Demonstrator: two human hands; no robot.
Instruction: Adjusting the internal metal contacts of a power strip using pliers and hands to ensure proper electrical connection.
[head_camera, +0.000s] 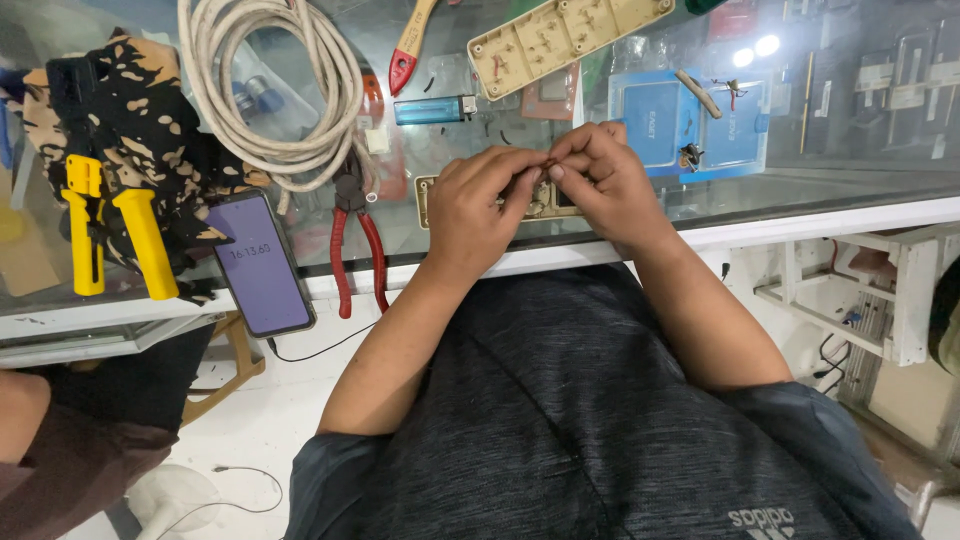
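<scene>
**Above the counter's edge: a small part pinched between both hands**

Over the glass countertop (700, 190), the left hand (478, 205) and right hand (600, 185) meet, fingertips closed together on a tiny brownish piece (546, 165), too small to identify. It appears light, thin and probably bendable, so it is best pinched at its ends with fingertip pressure only. Just beneath lies a beige socket plate (540, 200). Red-handled pliers (356, 240), a blue lighter (436, 109) and a coiled white cable (280, 85) lie to the left.

Left hand (475, 205) and right hand (600, 180) pinch a small brown part (545, 166) together above the glass desk (700, 190), red-handled pliers (355, 235) nearby.
</scene>
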